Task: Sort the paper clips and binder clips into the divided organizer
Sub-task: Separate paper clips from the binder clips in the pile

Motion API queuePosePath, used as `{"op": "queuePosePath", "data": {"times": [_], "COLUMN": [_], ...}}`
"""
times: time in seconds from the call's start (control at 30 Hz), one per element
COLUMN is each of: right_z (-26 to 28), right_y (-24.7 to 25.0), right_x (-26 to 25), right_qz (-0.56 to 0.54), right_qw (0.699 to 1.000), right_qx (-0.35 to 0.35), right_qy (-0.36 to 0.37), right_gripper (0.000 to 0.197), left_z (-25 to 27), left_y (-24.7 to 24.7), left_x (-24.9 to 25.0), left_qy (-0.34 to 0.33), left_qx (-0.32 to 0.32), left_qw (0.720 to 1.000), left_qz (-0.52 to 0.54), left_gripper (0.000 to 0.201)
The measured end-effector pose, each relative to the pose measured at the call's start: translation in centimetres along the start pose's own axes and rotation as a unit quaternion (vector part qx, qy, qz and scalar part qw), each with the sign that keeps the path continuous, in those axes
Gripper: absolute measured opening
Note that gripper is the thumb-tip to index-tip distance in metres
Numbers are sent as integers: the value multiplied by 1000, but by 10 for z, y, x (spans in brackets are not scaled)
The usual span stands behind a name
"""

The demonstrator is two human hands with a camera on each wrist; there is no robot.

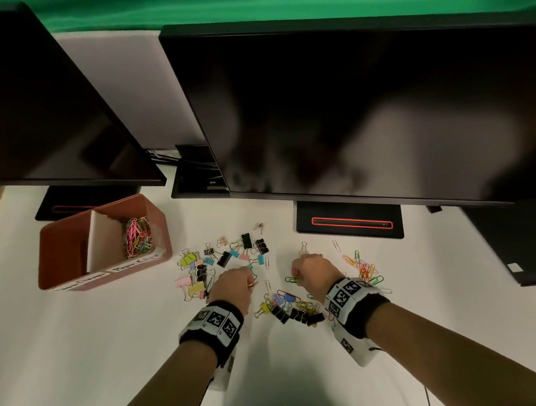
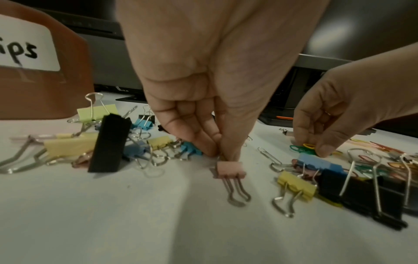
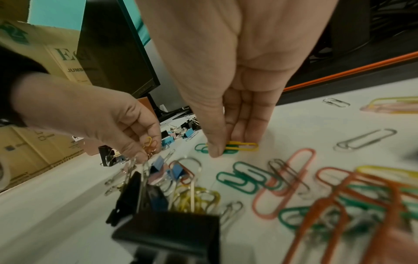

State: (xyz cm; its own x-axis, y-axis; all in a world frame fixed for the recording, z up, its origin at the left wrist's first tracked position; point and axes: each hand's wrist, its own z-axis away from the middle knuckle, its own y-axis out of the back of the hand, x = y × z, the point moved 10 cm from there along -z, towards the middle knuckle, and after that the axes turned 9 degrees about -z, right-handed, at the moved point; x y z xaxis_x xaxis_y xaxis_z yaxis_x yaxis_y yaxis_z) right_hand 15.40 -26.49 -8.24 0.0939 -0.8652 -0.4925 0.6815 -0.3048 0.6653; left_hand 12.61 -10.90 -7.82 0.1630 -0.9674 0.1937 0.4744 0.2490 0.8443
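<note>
The brown divided organizer stands at the left, with coloured paper clips in its right compartment. Binder clips lie scattered in front of me, and more paper clips lie to the right. My left hand keeps small yellow and orange paper clips in its curled fingers. Its fingertips come down just behind a pink binder clip on the table. My right hand pinches a yellow paper clip and a green paper clip against the table.
Two dark monitors hang over the back of the white desk, their stands behind the clips. A heap of black binder clips lies between my wrists. Cardboard boxes stand off to the left.
</note>
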Motion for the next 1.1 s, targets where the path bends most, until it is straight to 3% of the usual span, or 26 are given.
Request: {"op": "queuePosePath", "data": {"times": [0.2, 0.37, 0.53, 0.7, 0.97, 1.1], "right_z": [-6, -3, -6, -27, -46, -41], "right_y": [-2, -5, 8, 7, 8, 7], "right_x": [-1, -4, -23, -50, -59, -54], "right_qz": [11, 32, 23, 47, 107, 113], "right_qw": [999, 998, 998, 992, 988, 987], "right_qx": [-33, -44, -33, -51, -54, -47], "right_qy": [-10, 4, 58, 106, 101, 107], "right_gripper": [23, 23, 32, 46, 24, 23], "left_z": [2, 5, 6, 3, -5, -4], "left_y": [0, 2, 5, 2, -4, -4], "left_x": [10, 24, 50, 54, 49, 46], "left_qy": [-56, -124, -208, -214, -184, -170], "left_qx": [-15, -26, -31, -49, -62, -60], "left_qw": [996, 991, 973, 966, 971, 974], "left_qz": [-63, -40, -95, -136, -139, -134], "left_gripper": [12, 16, 29, 18, 18, 13]}}
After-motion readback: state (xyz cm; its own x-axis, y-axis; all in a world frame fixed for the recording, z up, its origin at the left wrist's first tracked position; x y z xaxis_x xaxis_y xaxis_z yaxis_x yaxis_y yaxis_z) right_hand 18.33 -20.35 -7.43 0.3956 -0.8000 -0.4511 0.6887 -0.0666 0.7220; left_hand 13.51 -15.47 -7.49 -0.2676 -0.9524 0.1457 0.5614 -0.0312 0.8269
